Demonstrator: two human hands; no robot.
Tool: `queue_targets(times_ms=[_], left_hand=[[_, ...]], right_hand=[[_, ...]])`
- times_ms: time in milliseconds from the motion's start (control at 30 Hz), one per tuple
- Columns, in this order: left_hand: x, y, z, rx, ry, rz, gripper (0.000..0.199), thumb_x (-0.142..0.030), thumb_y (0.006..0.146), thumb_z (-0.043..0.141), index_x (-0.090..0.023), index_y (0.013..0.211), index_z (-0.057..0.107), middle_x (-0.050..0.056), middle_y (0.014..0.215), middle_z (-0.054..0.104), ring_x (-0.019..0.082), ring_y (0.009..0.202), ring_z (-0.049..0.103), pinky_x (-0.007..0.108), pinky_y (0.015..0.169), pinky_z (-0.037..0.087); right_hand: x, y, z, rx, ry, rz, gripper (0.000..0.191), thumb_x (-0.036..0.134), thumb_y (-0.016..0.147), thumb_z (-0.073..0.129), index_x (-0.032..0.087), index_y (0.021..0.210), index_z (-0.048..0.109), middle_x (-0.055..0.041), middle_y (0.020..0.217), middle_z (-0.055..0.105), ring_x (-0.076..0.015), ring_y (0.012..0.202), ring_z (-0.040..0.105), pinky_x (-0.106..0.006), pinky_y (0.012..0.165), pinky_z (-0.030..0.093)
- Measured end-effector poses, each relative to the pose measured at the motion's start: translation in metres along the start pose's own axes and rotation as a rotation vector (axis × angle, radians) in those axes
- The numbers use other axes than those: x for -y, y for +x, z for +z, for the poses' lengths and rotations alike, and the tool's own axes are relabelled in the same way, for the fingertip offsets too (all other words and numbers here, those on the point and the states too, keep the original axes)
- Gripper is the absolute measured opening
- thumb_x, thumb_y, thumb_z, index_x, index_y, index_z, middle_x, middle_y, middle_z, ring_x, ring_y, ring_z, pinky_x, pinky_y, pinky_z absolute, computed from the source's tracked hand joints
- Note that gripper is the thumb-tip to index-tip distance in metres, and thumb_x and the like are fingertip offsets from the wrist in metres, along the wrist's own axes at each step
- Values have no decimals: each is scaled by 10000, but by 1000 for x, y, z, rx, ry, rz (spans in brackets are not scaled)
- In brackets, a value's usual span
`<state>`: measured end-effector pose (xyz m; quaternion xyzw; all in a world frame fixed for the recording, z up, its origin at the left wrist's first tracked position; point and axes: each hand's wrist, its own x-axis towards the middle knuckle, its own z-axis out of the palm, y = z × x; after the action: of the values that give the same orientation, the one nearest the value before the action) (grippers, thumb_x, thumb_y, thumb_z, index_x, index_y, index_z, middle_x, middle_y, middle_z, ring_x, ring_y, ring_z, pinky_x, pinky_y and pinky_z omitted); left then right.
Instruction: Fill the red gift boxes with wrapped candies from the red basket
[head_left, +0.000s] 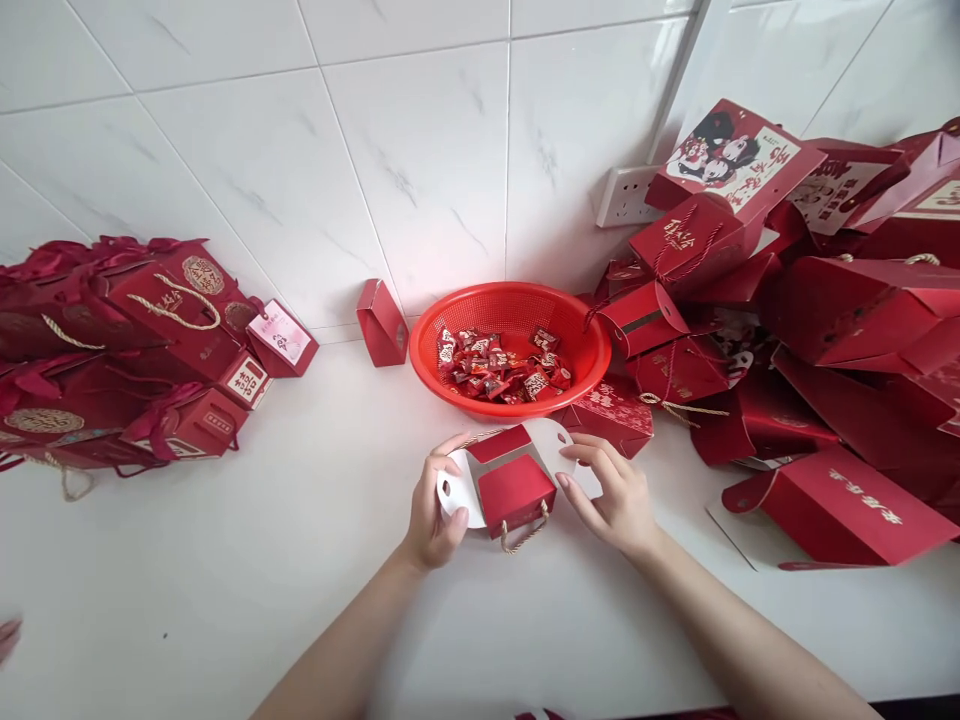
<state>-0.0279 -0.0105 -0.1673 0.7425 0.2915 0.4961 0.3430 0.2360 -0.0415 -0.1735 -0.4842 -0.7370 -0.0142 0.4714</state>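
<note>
Between my hands is a small red gift box, with its white-lined side flaps folded outward and a gap showing at its top. A twisted cord handle hangs from its near side. My left hand pinches the left flap, which has a hole in it, between thumb and fingers. On the other side, my right hand has the right flap between its thumb and fingertips. Just behind the box stands a red plastic basket holding many wrapped candies.
A stack of red gift boxes with ribbons stands at the left. One narrow red box leans by the tiled wall. Many red boxes are heaped at the right, below a wall socket. Part of another hand shows at the left edge.
</note>
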Motion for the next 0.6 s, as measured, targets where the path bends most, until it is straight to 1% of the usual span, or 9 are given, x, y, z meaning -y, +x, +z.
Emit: queue_targets(times_ms=[67, 100, 167, 233, 333, 467, 600], left_hand=[[-1, 1, -3, 46, -22, -56, 249, -405, 918, 469, -209, 1070, 490, 181, 1496, 424, 374, 1338, 445, 587, 1045, 344], [-1, 1, -4, 66, -28, -74, 255, -395, 925, 459, -205, 1084, 518, 177, 1508, 417, 372, 1351, 434, 582, 1057, 339], [0, 3, -6, 96, -27, -80, 285, -380, 930, 453, -203, 1117, 575, 161, 1515, 419, 367, 1371, 414, 569, 1079, 333], [2, 5, -7, 117, -21, -78, 319, -370, 936, 445, -210, 1154, 614, 145, 1499, 445, 357, 1367, 421, 551, 1081, 352], [9, 7, -5, 129, -12, -83, 388, -375, 946, 423, -214, 1249, 605, 143, 1438, 503, 345, 1333, 452, 528, 1056, 394], [19, 8, 1, 91, 6, -62, 465, -388, 953, 413, -220, 1366, 543, 135, 1362, 552, 332, 1276, 501, 502, 1038, 421], [24, 8, 6, 77, 51, -57, 498, -350, 970, 400, -248, 1451, 477, 110, 1403, 538, 313, 1289, 499, 471, 1054, 422]], right_hand=[[-3, -2, 2, 27, 10, -1, 224, 225, 918, 593, 195, 1139, 581, -66, 919, 705, -173, 728, 666, -304, 648, 525], [-4, -2, 2, 57, 19, -3, 233, 211, 930, 567, 194, 1162, 583, -29, 808, 692, -147, 627, 635, -281, 593, 500], [-4, -2, 3, 116, 39, -28, 274, 183, 953, 504, 190, 1217, 580, 32, 622, 603, -120, 481, 542, -257, 505, 433], [-3, 0, 5, 142, 52, -86, 314, 166, 967, 449, 178, 1255, 571, 58, 532, 505, -122, 434, 481, -260, 476, 390], [-2, 1, 6, 135, 44, -137, 336, 159, 976, 402, 161, 1271, 562, 58, 512, 455, -132, 419, 440, -269, 462, 361], [-5, 0, 7, 145, 35, -123, 353, 171, 980, 378, 171, 1285, 556, 46, 530, 488, -140, 427, 452, -271, 477, 372], [-8, -2, 4, 165, 37, -103, 355, 176, 979, 382, 171, 1285, 561, 41, 539, 507, -134, 435, 456, -269, 494, 382]])
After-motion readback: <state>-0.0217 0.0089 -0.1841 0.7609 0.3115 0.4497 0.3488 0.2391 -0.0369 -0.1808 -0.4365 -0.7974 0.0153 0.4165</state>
